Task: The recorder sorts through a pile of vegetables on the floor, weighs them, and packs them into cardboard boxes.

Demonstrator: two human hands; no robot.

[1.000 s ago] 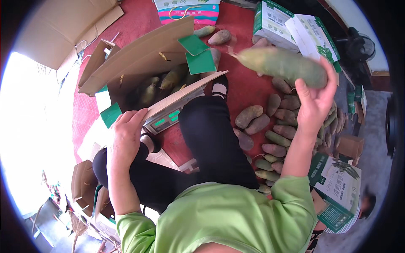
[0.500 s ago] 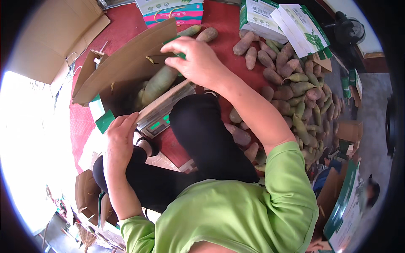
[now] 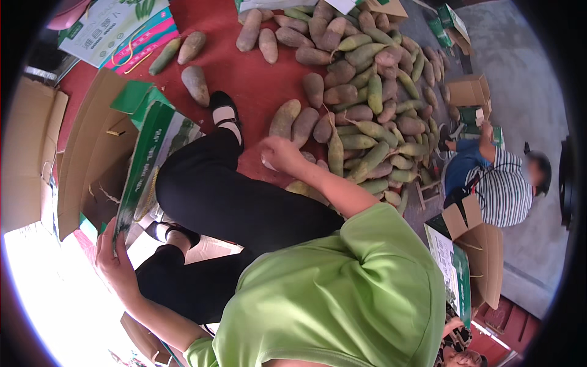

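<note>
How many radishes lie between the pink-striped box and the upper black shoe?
3: one green radish beside the box, a brownish one to its right, another near the shoe.

It looks like a produce-packing space, with root vegetables (image 3: pixel 374 93) heaped on red flooring (image 3: pixel 260 82) and open cartons (image 3: pixel 92 144).

Matt brown cardboard all through the open box (image 3: pixel 95 134), and there's its printed flap (image 3: pixel 142 165), smooth and coated-looking! Across to the radishes (image 3: pixel 374 92): dull skins, mostly smooth. The shirt (image 3: pixel 342 293) is soft, creased cloth, the trousers (image 3: pixel 202 183) flat matt cloth; the grey floor (image 3: pixel 520 73) looks hard, like concrete.
</note>
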